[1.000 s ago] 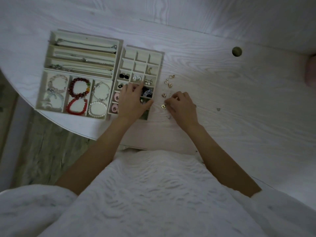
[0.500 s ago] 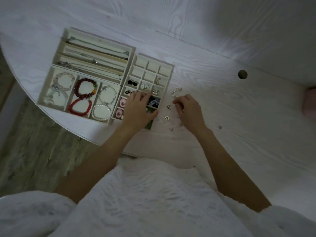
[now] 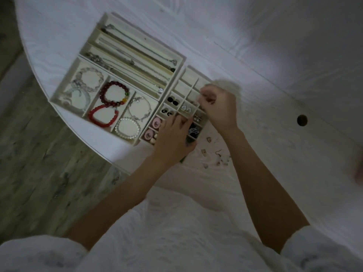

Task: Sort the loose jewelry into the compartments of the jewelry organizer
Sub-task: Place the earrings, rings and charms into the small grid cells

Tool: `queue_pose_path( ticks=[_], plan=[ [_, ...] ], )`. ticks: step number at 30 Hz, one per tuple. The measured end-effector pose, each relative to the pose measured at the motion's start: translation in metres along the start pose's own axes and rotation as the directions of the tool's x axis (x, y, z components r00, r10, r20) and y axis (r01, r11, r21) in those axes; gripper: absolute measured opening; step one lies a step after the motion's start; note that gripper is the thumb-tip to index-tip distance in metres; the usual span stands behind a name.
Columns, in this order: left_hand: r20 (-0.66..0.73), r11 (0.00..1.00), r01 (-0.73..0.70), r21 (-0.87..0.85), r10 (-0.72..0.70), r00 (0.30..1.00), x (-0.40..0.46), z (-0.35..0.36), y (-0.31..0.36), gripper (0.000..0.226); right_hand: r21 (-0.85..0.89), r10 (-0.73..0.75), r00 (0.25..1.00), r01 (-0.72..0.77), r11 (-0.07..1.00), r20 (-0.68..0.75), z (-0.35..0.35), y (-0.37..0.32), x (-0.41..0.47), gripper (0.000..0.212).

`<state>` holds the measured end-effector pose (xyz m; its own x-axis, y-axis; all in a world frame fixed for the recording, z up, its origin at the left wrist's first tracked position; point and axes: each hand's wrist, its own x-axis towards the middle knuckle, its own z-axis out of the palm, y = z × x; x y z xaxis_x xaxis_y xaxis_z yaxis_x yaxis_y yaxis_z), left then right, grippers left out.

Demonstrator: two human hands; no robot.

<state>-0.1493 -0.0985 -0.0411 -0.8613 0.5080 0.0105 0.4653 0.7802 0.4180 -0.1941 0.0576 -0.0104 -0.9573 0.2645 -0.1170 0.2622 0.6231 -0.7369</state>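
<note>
The small grid organizer (image 3: 186,74) holds dark studs, pearl earrings and pink pieces in its cells. My left hand (image 3: 173,138) rests flat on its near cells, fingers relaxed. Over the right-hand cells, my right hand (image 3: 218,107) has its fingers curled and its fingertips pinched together. They seem to pinch a small piece, but it is blurred. Several loose gold earrings (image 3: 204,152) lie on the white table (image 3: 275,95), right of the organizer and under my right forearm.
A larger tray (image 3: 64,80) to the left holds bracelets in front and necklaces in long slots behind. The table's curved edge runs just below both trays, with wood floor beyond. A cable hole (image 3: 302,120) is at right and a pink object (image 3: 359,173) at the frame edge.
My right hand left the loose earrings on the table and moved up-left over the grid organizer, fingertips pinched. My left hand stayed on the organizer. The camera view tilted.
</note>
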Motion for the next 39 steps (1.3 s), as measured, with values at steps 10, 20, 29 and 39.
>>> queue_pose_path(
  ticks=[10,20,29,39],
  plan=[
    [-0.005,0.999,0.015,-0.028,-0.015,1.0,-0.001,-0.002,0.001,0.063,-0.371,-0.278,0.939,0.336,0.866,0.203,-0.004,0.011,0.03,0.007],
    [0.03,0.998,0.037,-0.043,-0.036,0.999,0.0,-0.002,0.0,0.062,-0.401,-0.348,0.772,0.592,0.699,0.532,0.004,-0.002,0.051,0.013],
    [0.046,0.999,0.039,-0.031,-0.038,0.998,0.001,-0.003,0.001,0.064,-0.455,-0.23,0.936,0.332,0.827,0.265,0.013,0.007,0.04,0.011],
    [0.06,0.999,0.035,-0.03,-0.033,0.998,0.001,-0.003,0.001,0.065,-0.399,0.023,0.996,-0.058,0.915,-0.092,0.04,0.003,0.015,0.023]
  ],
)
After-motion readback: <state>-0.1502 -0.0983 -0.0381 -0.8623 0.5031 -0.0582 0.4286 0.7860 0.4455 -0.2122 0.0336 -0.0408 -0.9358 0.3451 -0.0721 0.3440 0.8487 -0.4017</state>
